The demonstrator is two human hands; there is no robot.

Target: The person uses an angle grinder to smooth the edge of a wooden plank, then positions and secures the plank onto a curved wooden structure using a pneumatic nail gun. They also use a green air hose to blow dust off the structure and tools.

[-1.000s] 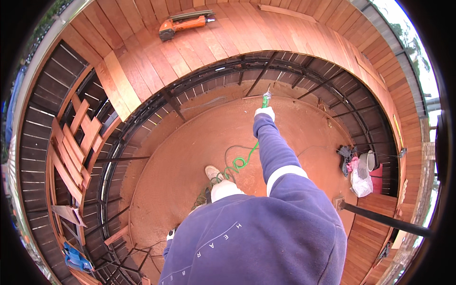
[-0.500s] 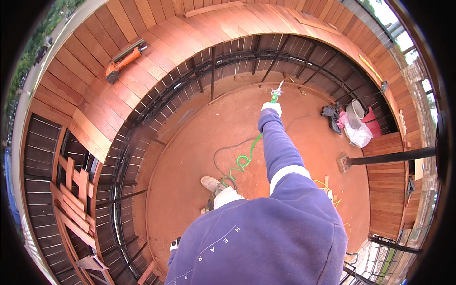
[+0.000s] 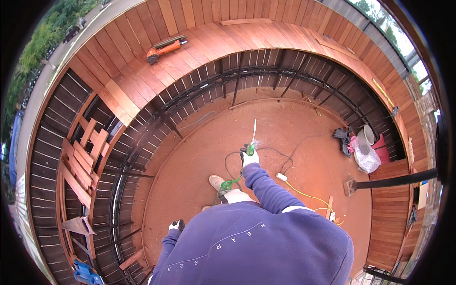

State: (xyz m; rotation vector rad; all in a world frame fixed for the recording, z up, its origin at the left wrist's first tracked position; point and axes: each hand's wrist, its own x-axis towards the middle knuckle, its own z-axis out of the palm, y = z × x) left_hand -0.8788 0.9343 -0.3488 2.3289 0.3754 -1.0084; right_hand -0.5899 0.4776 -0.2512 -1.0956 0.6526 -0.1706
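My right hand (image 3: 250, 157), in a white and black glove, is closed round a green-handled blow gun (image 3: 251, 149). Its long pale nozzle (image 3: 255, 128) points away from me over the reddish floor, with something clear and wispy near its base. A coiled green hose (image 3: 231, 183) hangs below that hand beside my shoe (image 3: 216, 181). Down at the left, my left hand (image 3: 177, 225) wears a similar glove and is low beside my body. Its fingers are too small to make out, and nothing shows in it.
A curved wooden bench surrounds the floor (image 3: 199, 161). An orange cordless tool (image 3: 164, 50) lies on it; loose boards (image 3: 83, 164) rest at left. A yellow cord (image 3: 304, 194) runs on the floor. A bucket (image 3: 365, 135) and bags (image 3: 366, 161) stand right, near a dark post (image 3: 394, 179).
My right hand has drawn back toward my body with the blow gun, from an outstretched reach. More of my left hand shows now. The whole view has shifted, with the bench appearing further right.
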